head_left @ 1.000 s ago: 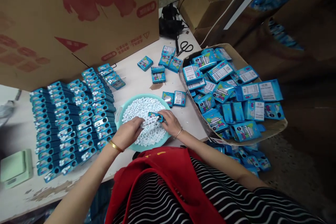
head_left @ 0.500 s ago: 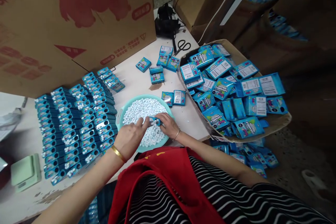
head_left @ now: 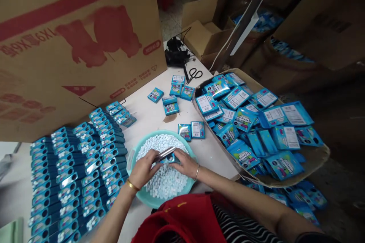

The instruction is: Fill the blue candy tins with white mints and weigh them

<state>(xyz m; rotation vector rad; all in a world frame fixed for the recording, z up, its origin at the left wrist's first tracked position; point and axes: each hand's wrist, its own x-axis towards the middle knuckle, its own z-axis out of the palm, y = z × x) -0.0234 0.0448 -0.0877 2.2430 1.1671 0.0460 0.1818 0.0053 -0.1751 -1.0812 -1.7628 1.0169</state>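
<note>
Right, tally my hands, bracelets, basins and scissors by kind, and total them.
Left hand and right hand: 2
Gold bracelet and thin bracelet: 2
Basin: 1
Scissors: 1
Total: 6

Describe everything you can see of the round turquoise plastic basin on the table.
The round turquoise plastic basin has a smooth-looking rim and a slotted handle at the left of the picture. It sits upright on the off-white table, holding many small, rounded white pellets that hide its bottom. The left hand and right hand hold a small blue printed box above it. Red cloth covers part of its near edge from view; whether they touch cannot be told.
</note>
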